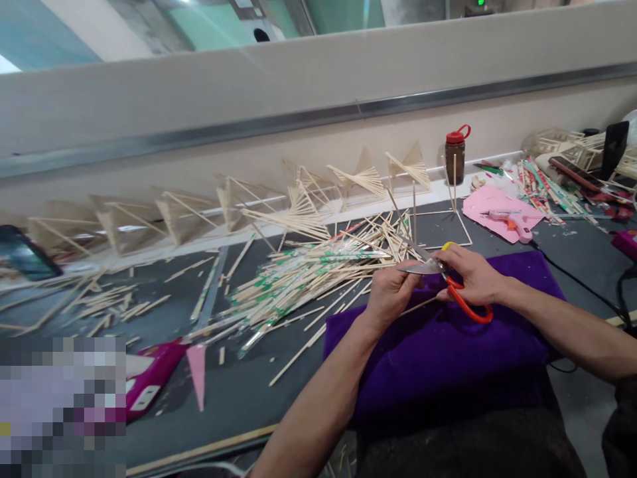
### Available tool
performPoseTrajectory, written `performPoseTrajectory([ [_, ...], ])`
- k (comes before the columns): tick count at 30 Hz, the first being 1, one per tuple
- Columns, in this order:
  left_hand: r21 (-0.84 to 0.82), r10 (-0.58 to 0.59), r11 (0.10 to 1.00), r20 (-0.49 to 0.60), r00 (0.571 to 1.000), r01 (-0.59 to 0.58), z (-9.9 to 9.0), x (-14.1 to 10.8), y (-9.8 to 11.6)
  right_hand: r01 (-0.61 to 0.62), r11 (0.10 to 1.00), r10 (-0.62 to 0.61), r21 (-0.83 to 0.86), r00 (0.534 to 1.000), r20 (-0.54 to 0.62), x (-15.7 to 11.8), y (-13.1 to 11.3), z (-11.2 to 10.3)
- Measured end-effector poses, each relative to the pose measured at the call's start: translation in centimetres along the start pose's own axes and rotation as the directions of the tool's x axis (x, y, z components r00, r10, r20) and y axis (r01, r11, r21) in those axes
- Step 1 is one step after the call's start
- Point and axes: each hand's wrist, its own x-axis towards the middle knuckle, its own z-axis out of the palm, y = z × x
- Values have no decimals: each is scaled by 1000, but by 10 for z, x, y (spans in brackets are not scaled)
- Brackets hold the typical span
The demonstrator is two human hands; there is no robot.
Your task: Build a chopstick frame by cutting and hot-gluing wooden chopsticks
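Note:
My right hand (472, 275) is closed round scissors (468, 302) with red and yellow handles, their blades apart and pointing left. Close beside the blades, my left hand (393, 292) is closed, its fingertips pinched near the lower blade; what it holds is largely hidden. A thin wooden stick (421, 307) runs between the two hands, just above a purple cloth (442, 358) at the table's front edge. Beyond my hands lies a large pile of wooden sticks (318, 272), some in clear and green wrappers.
Twisted stick models (355, 179) line the wall. At the back right are a bottle (454, 159) and a pink glue gun (507, 219) on pink paper (485, 199), its cable running right. A magenta tool (156, 375) lies front left, near a phone (30, 252) and short sticks.

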Motion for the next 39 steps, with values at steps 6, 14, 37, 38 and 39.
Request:
performPoseTrajectory([
  [6, 29, 3, 1000, -25, 1000, -3, 2, 0, 0, -22, 999, 22, 25, 1000, 18, -1, -3, -3],
  [14, 27, 1, 1000, -66, 998, 1, 4, 1, -3, -94, 996, 94, 13, 996, 0, -1, -9, -5],
  [37, 110, -57, 993, 146, 988, 42, -1, 8, 4, -176, 893, 308, 414, 911, -276, 8, 13, -13],
  [38, 130, -72, 990, 193, 979, 47, 1, 8, 6, -169, 883, 315, 437, 905, -287, 10, 14, -14],
  [39, 149, -104, 986, 232, 967, 71, 3, 7, 7, -160, 877, 318, 453, 900, -297, 11, 15, -15],
])
